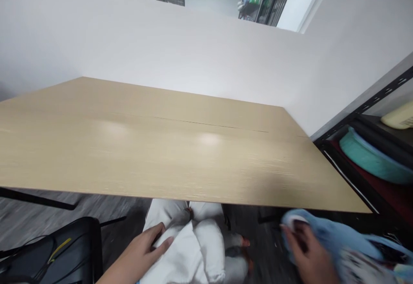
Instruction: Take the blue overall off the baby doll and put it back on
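Note:
My left hand (pixel 146 249) rests on the white cloth (pixel 185 254) over my lap, thumb and fingers apart, gripping nothing that I can see. Low on the right, beyond the table's front edge, my right hand (pixel 306 249) has its fingers curled at a light blue cloth item (pixel 338 232). A whitish rim and a dark spot show by the fingertips. Motion blurs this hand, and the kind of cloth item is not clear. A printed pattern shows on its lower part.
The wide wooden table (pixel 161 155) spans the view before me, against a white wall (pixel 180 51). To the right, a black shelf rack (pixel 342 125) holds a teal item (pixel 371 159). A black chair (pixel 74 249) with cables on it stands at lower left.

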`<state>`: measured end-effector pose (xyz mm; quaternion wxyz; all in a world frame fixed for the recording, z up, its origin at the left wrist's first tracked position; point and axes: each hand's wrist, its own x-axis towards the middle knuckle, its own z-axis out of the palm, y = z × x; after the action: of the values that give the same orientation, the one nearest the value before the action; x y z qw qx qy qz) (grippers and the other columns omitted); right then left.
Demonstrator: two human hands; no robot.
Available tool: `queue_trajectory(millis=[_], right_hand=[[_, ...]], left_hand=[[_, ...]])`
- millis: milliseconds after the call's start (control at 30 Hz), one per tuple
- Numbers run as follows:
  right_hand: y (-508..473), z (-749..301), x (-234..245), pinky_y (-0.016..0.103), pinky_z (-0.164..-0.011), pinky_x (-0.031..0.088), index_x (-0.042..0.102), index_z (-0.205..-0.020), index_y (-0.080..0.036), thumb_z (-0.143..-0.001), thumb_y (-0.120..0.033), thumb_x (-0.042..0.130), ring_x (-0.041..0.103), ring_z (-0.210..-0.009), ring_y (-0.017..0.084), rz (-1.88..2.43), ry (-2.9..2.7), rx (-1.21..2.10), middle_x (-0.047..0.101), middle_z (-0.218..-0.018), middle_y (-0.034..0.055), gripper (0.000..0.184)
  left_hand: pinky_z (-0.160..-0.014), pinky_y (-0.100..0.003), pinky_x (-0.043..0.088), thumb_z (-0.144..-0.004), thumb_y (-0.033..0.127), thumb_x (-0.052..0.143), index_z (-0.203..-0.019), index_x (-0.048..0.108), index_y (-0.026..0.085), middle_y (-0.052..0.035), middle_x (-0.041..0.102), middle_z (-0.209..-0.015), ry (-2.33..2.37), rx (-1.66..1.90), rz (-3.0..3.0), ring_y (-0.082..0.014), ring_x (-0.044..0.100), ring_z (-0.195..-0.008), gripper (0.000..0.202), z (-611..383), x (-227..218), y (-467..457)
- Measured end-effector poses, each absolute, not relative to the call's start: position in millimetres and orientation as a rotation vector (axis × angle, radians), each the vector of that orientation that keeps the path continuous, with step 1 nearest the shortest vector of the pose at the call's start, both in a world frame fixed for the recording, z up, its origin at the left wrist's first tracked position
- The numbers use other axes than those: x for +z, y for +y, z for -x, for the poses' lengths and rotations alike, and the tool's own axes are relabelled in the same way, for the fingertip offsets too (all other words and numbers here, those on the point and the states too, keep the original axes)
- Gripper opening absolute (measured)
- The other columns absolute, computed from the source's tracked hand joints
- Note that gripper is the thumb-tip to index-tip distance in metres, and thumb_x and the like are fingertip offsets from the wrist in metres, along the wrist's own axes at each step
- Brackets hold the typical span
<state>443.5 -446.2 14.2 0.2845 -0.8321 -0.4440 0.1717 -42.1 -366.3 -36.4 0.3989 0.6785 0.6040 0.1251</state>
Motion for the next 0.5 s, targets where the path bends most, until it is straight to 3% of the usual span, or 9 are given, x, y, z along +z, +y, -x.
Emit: queue_trajectory(millis=[100,200,267,367,500], right_hand=[[-395,-353,-6,0.032,-0.07,0.05,0.068,-0.105,-0.024,-0.108,-0.069,0.053,0.074,-0.076,0.026,1.881,-1.592,0.865,0.077,-0.083,0.0068,0.047],[-359,-280,-22,0.03,-0.072,0.043,0.069,-0.106,-0.021,-0.112,-0.04,0.056,0.071,-0.079,0.022,1.692,-1.973,0.977,0.076,-0.087,0.0057,0.024],[-341,-252,-33,0.03,-0.078,0.044,0.071,-0.099,-0.02,-0.111,-0.037,0.061,0.072,-0.087,0.024,1.697,-2.112,0.989,0.077,-0.092,0.0077,0.023],[-312,-232,-53,0.029,-0.088,0.047,0.074,-0.106,-0.02,-0.109,-0.039,0.069,0.071,-0.102,0.025,1.631,-2.188,1.169,0.079,-0.104,0.0079,0.02],[-273,-208,-82,0.032,-0.093,0.051,0.078,-0.11,-0.02,-0.105,-0.032,0.071,0.073,-0.104,0.026,1.637,-2.202,1.35,0.081,-0.108,0.0063,0.014]], left_hand=[[-0.098,-0.034,0.066,-0.101,0.071,0.061,-0.122,0.083,0.024,-0.0081,0.086,-0.127,1.498,0.327,-1.677,-0.0343,0.081,-0.117,0.056,57,-39,-373],[-0.105,-0.035,0.065,-0.101,0.074,0.06,-0.133,0.082,0.026,-0.0067,0.084,-0.136,1.501,0.276,-1.614,-0.0346,0.081,-0.122,0.063,73,-40,-381],[-0.112,-0.04,0.062,-0.101,0.077,0.055,-0.142,0.08,0.024,-0.008,0.08,-0.145,1.549,0.205,-1.562,-0.0375,0.078,-0.131,0.071,82,-41,-386],[-0.122,-0.044,0.056,-0.102,0.081,0.048,-0.15,0.076,0.022,-0.0087,0.076,-0.15,1.594,0.129,-1.489,-0.0395,0.071,-0.144,0.081,89,-42,-390],[-0.131,-0.046,0.048,-0.1,0.085,0.044,-0.157,0.071,0.019,-0.0087,0.07,-0.158,1.586,0.08,-1.463,-0.0389,0.064,-0.152,0.09,86,-40,-387]])
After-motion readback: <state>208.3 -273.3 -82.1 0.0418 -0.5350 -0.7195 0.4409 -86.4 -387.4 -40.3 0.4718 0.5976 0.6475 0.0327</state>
